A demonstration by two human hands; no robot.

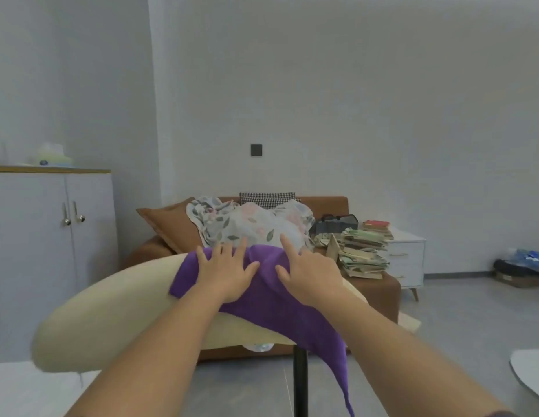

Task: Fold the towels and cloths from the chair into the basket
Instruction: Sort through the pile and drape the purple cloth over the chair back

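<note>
The fingers (232, 251) of the left hand (226, 275) are straight and spread apart. They lie flat on the purple cloth (271, 308), with the thumb angled out toward the middle of the frame. Just to its right is the right hand (310, 275), also on the cloth. Its index finger (287, 245) is straight and points up the frame, with the tip at the cloth's far edge, and its thumb is pressed flat. The other fingers of that hand are hidden behind the knuckles, so it is not clear whether they hook the cloth. Both bare forearms run down to the bottom corners of the frame.

The purple cloth is draped over a cream curved surface (112, 314) in the centre of the frame. One long corner hangs off the near edge toward the bottom, beside a black leg (300, 383).

Behind it stands a brown sofa (376, 293) carrying several things:
- a brown cushion (169, 224)
- a checked cushion (266, 197)
- a crumpled floral cloth (256, 224), just above the fingertips
- a dark basket (337, 224) with handles, to the right of the floral cloth
- an untidy stack of books (364, 251), in front of the basket

A white drawer unit (408, 254) stands right of the sofa, and a blue bag (527, 260) lies on the floor at the far right. A white cupboard (30, 236) at the left edge bears a tissue pack (53, 156). A dark wall switch (256, 149) sits above the sofa.
</note>
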